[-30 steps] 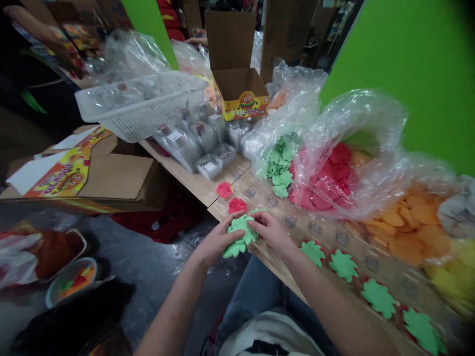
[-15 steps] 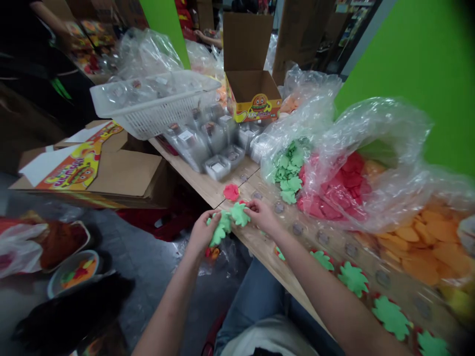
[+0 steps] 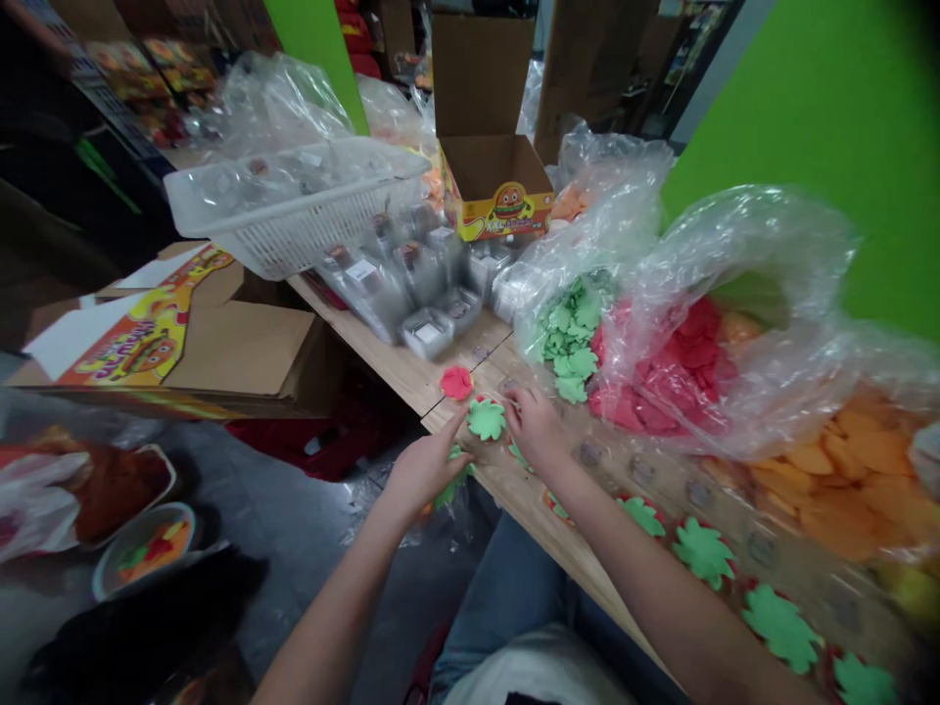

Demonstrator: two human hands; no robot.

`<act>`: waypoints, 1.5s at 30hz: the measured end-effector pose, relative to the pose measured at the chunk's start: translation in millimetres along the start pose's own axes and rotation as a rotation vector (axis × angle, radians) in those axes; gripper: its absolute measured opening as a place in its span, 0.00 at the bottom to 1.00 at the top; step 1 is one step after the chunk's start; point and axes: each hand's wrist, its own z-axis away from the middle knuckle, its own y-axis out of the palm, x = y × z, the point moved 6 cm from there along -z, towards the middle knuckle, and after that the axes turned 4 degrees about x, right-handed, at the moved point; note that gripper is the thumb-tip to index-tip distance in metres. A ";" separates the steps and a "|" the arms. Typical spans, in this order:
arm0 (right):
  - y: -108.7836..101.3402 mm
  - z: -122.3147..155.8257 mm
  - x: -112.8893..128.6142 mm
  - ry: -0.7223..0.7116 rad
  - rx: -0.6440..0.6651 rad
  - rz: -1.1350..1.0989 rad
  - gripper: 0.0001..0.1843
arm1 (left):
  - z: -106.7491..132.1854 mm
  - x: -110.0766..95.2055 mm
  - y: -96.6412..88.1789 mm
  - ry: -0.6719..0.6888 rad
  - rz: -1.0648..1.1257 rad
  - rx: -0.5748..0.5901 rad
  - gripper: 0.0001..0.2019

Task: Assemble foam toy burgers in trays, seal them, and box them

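Note:
A green leaf-shaped piece (image 3: 486, 419) lies on a red one on the table. My left hand (image 3: 422, 473) is beside it at the table edge, with its index finger stretched towards the piece. Further green leaf-shaped pieces (image 3: 456, 472) are held under that hand, partly hidden by it. Just right of the flat stack, my right hand (image 3: 540, 431) hovers low with its fingers a little apart and nothing visible in them. A red piece (image 3: 456, 383) lies beyond the left fingertips. Along the near edge runs a row of green pieces (image 3: 703, 551) on red ones.
Plastic bags hold green pieces (image 3: 569, 343), red pieces (image 3: 661, 382) and orange discs (image 3: 844, 470). Clear packs (image 3: 428, 333) stand behind, near a white basket (image 3: 294, 230) and an open burger-printed box (image 3: 506, 211). Flattened cartons (image 3: 242, 343) lie left. Round clear spots (image 3: 641, 472) line the table.
A green piece that was in my right fingers now lies on the table. My right hand has drawn slightly right, while the left has moved towards the piece, its index finger stretched out.

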 end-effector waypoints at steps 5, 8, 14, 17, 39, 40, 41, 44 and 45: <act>9.3 45.4 11.6 -0.144 0.040 0.347 0.23 | -10.0 -1.3 -2.3 0.023 -0.129 0.044 0.38; 22.2 52.8 15.0 -0.093 0.063 0.412 0.27 | -23.7 -0.9 -0.3 0.059 -0.124 0.107 0.41; 19.1 40.5 14.5 -0.062 0.072 0.364 0.26 | -25.7 1.0 -2.2 0.160 0.094 0.199 0.43; 10.8 36.8 5.2 -0.037 0.043 0.381 0.28 | -4.5 0.8 -3.1 0.165 0.039 0.168 0.40; 19.2 42.6 26.8 -0.088 0.153 0.440 0.22 | 16.3 -16.0 21.7 0.061 -0.352 0.177 0.39; 17.6 39.9 23.5 -0.082 0.143 0.444 0.22 | 15.7 -15.7 20.7 0.062 -0.344 0.177 0.39; 16.5 37.4 19.5 -0.070 0.137 0.452 0.23 | 14.5 -14.9 18.5 0.061 -0.334 0.169 0.39; 17.4 32.8 9.5 -0.053 0.152 0.477 0.25 | 9.2 -9.4 9.1 0.025 -0.318 0.142 0.38; 18.0 32.3 7.9 -0.059 0.156 0.474 0.25 | 7.3 -7.1 6.4 0.011 -0.316 0.149 0.38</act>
